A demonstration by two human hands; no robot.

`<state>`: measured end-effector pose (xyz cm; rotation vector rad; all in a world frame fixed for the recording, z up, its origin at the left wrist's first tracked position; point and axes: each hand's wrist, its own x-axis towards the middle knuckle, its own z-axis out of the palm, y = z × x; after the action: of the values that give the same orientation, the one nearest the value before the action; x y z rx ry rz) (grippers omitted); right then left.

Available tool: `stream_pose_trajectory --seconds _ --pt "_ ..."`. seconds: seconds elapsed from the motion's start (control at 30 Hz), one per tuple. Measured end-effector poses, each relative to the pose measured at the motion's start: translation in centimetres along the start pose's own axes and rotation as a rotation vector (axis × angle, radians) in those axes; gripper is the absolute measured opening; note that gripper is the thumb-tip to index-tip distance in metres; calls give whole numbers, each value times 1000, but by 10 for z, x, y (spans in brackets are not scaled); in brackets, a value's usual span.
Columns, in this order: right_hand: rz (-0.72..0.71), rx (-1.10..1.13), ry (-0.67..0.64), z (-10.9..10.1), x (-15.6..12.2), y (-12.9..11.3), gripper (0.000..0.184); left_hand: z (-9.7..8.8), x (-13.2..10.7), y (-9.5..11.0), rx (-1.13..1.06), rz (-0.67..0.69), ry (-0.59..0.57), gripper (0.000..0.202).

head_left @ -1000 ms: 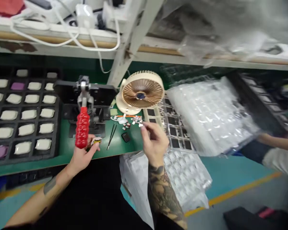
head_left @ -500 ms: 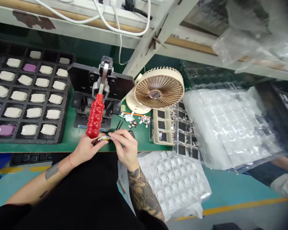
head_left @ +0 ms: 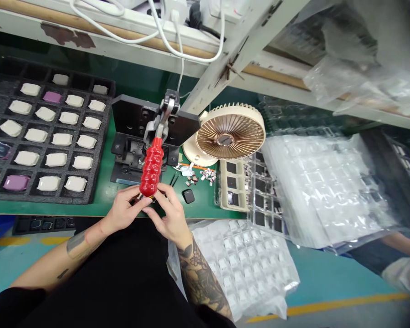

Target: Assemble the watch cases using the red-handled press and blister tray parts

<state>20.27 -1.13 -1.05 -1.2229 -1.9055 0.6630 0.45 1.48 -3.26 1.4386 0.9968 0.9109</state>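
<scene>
Head view: left hand (head_left: 123,210) and right hand (head_left: 167,218) closed together, both apparently grasping a small flat part (head_left: 149,198), mostly hidden by fingers, just below the red ribbed handle (head_left: 152,167) of a toggle press (head_left: 140,118) at 12 o'clock. Black foam tray (head_left: 99,193) at 10 o'clock; small black piece (head_left: 188,196) at 2 o'clock.

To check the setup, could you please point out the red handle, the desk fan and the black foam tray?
Red handle (head_left: 151,167): head view, middle of the grip.
Desk fan (head_left: 224,140): head view, hub.
Black foam tray (head_left: 59,197): head view, lower rim.
</scene>
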Motion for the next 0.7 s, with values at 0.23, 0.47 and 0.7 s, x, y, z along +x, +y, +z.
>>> stream_pose_trajectory --seconds 0.23,0.47,0.7 --pt "-90 -242 -60 4 -6 15 71 -2 0 2 61 47 -3 19" --pt "-175 -231 31 -1 -2 9 51 -4 1 5 23 9 -54 30" --pt "-393 -400 -45 -11 10 8 39 -13 2 8 70 26 -109 42"
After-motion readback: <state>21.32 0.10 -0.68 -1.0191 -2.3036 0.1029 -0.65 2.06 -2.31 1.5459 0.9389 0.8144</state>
